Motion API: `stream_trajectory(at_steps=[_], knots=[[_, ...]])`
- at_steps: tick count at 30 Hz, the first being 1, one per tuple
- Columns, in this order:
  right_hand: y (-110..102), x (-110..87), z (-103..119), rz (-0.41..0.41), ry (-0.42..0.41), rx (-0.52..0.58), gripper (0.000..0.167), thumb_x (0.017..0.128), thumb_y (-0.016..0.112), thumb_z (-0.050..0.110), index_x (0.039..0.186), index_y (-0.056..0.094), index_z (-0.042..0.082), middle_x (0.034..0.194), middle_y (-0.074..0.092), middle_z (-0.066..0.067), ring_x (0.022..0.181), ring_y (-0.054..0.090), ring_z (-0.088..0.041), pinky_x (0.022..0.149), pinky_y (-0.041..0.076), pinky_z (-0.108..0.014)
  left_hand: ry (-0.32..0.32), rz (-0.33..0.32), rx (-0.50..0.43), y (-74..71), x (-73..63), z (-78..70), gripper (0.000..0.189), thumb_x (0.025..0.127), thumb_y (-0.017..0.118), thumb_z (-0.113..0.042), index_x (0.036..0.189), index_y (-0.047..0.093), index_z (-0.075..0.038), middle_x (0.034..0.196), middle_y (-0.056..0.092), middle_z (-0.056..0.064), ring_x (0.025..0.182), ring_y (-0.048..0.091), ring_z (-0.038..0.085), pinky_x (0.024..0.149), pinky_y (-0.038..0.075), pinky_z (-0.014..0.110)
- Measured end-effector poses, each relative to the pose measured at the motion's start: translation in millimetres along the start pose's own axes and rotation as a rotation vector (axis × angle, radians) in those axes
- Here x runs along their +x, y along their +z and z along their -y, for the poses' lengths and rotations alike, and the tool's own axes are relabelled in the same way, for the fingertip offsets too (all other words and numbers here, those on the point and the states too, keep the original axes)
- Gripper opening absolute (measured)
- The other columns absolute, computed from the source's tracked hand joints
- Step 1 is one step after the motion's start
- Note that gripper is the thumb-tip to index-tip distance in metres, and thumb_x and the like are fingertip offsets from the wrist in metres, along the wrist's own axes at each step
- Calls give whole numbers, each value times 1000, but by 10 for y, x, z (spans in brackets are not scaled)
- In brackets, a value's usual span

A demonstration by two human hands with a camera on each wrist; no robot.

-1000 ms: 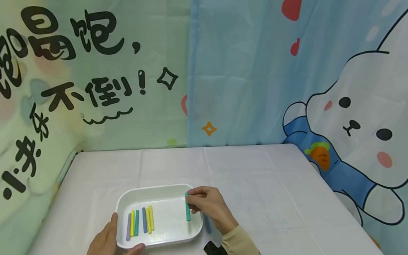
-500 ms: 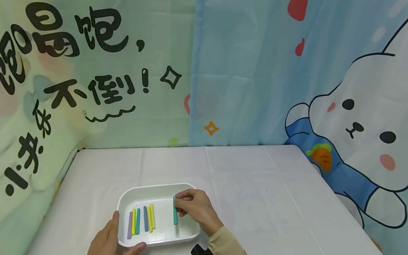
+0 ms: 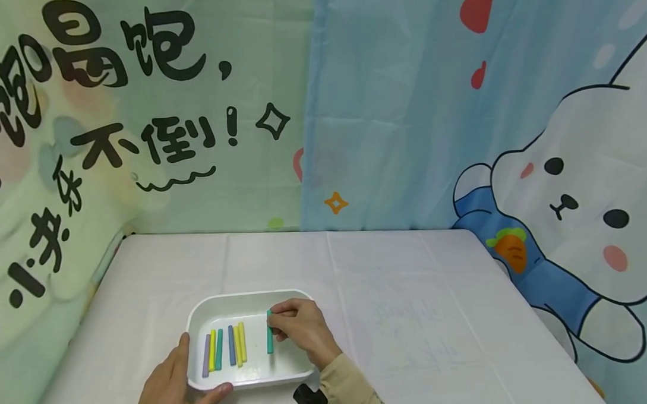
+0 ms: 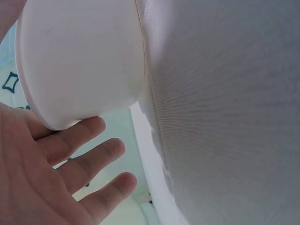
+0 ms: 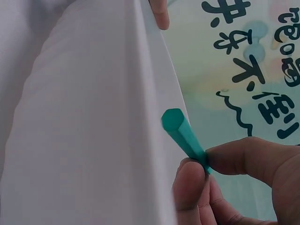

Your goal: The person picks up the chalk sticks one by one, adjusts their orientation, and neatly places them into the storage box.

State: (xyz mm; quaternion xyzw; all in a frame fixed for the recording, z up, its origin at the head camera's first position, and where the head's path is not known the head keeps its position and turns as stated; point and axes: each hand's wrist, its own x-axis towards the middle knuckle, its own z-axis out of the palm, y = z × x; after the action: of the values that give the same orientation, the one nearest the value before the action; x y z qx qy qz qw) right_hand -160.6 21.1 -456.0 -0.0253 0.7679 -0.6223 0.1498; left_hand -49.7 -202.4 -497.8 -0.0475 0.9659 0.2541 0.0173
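Note:
A green six-sided stick (image 3: 270,342) stays pinched between the thumb and fingers of my right hand (image 3: 305,332), over the right half of a white tray (image 3: 289,365). The right wrist view shows the flat end of this green stick (image 5: 174,121) beyond the fingertips. On the tray's left half lie a purple stick (image 3: 206,356), a yellow stick (image 3: 213,351) and a second green stick (image 3: 218,349) side by side. Right of them, past a small gap, are a blue stick (image 3: 231,346) and two yellow sticks (image 3: 237,347). My left hand (image 3: 166,380) rests against the tray's near left corner, fingers extended.
A white cloth (image 3: 412,300) covers the table beneath the tray. Behind it hangs a printed curtain (image 3: 385,134) with lettering and a rabbit. A black device (image 3: 310,398) sits at the right wrist, by the sleeve (image 3: 351,385).
The right hand has carried the pinched green stick leftward from the tray's right edge, toward the other sticks. The left hand keeps its place at the corner; the head view shifted slightly.

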Motion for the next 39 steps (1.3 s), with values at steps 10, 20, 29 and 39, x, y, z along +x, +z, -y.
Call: stream_trajectory(at_steps=[10,20,29,39], knots=[[156,47,-17,-18,9,-29,20,82,73,3,101,71,-3,79,70,-7,64,65,-13,61,59,-28,-11,11,4,1,0,-6,129,79,65,-78,154,18,15,146,44,33,120,55,44,100,47,59],[269,121,-32,-32,8,-112,16,81,73,2,97,71,0,77,69,-5,62,65,-12,60,59,-28,73,-84,-6,23,-5,17,123,80,71,-71,151,24,17,140,51,30,113,59,40,95,51,57],[368,174,-65,-55,29,-184,14,80,74,1,94,71,2,73,68,-2,60,63,-10,56,55,-22,56,-79,-8,28,9,15,125,79,68,-75,152,24,16,142,49,31,116,57,42,96,49,58],[486,207,-106,-81,41,-247,11,81,75,0,90,71,4,69,68,2,58,63,-10,54,51,-21,93,-124,-3,38,-1,47,123,79,72,-72,151,26,17,140,51,31,115,59,42,94,51,57]])
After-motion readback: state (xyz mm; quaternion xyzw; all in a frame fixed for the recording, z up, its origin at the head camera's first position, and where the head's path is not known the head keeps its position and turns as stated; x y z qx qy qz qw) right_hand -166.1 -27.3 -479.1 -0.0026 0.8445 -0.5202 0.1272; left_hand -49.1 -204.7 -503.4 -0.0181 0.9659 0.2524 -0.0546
